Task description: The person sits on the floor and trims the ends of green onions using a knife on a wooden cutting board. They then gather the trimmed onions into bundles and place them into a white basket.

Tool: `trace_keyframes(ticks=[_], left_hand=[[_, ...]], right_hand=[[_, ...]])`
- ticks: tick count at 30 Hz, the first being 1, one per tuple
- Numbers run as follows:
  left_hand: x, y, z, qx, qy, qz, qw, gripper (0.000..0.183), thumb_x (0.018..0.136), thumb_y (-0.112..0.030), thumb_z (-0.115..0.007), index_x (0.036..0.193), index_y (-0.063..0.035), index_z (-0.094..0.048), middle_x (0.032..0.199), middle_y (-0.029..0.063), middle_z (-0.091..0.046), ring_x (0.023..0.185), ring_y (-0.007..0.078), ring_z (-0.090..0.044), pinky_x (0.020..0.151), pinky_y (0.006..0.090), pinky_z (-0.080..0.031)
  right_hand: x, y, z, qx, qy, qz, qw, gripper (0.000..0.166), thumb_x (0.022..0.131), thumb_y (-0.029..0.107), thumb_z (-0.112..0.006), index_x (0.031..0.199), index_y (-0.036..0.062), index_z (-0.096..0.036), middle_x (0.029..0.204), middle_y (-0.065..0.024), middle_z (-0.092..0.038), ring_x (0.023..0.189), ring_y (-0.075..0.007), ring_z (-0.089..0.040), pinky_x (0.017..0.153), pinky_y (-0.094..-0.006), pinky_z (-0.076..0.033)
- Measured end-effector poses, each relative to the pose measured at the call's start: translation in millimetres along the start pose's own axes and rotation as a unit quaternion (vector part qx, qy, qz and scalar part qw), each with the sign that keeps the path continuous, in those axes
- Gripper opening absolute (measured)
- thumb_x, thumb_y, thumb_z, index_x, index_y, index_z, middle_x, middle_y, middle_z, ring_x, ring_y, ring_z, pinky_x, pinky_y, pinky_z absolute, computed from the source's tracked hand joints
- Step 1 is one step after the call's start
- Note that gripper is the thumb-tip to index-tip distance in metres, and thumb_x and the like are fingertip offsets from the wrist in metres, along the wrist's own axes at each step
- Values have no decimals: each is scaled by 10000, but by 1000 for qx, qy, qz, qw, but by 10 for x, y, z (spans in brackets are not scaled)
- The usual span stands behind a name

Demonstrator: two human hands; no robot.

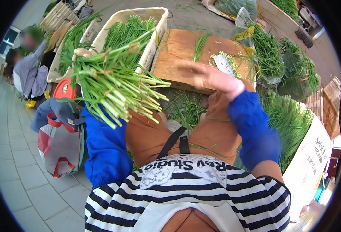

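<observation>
My left hand (84,53) grips a thick bundle of long green vegetable stalks (116,79) at the left, above my thigh. Thin ties circle the bundle, and its pale cut ends point down and to the right. Motion blurs my right hand (203,76), which is raised over the near edge of a wooden board (177,46) with nothing in it, fingers spread. Just beyond that hand, a broad metal blade (223,64) lies on the board among small pale chopped pieces (232,62). A few loose green stalks (201,46) rest toward the board's far side.
A white plastic crate (163,21) of green stalks stands left of the board. Bagged greens (266,55) and an upright stack of stalks (286,121) line my right. A shopping bag (61,145) stands at my left; beyond it a person (31,69) sits. Trimmings (185,107) litter the floor.
</observation>
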State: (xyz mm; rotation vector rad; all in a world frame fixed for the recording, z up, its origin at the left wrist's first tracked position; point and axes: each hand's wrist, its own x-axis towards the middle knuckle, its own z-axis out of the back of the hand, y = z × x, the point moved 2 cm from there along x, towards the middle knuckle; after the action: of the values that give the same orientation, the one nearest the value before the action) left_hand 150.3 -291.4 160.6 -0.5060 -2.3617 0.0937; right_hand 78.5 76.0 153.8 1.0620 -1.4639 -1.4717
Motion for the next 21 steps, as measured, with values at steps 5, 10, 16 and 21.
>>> trace_keyframes(ticks=[5,10,16,21], left_hand=[[119,-11,144,98,-137,-80,982,226,954,-245,-493,1069,-51,-511,1086,64,-563,1073,214,-538,985,439,-442],[-22,-78,87,293,-201,-96,930,327,943,-279,-471,1172,-66,-567,1115,75,-613,1071,257,-560,989,435,-421],[-20,14,436,130,-172,-168,962,359,909,-215,-518,1230,-56,-489,1200,69,-552,1122,198,-513,1028,385,-382],[-193,-185,419,317,-308,-174,880,379,903,-229,-521,1234,-47,-500,1166,89,-578,1091,235,-550,978,406,-435]], right_hand=[[814,-238,-335,292,91,48,951,775,826,475,-605,1391,25,-324,1381,-95,-385,1241,-211,-380,1020,-321,-329],[971,-124,-467,18,-155,55,986,346,890,320,-595,1046,15,-637,949,-96,-675,867,-192,-617,787,-313,-476],[550,10,-561,-409,-286,204,843,154,851,230,-578,890,95,-640,789,-148,-612,778,-362,-595,671,-419,-477],[107,185,-381,-298,-202,117,925,158,896,179,-524,827,65,-608,745,-140,-594,732,-301,-595,653,-376,-462]])
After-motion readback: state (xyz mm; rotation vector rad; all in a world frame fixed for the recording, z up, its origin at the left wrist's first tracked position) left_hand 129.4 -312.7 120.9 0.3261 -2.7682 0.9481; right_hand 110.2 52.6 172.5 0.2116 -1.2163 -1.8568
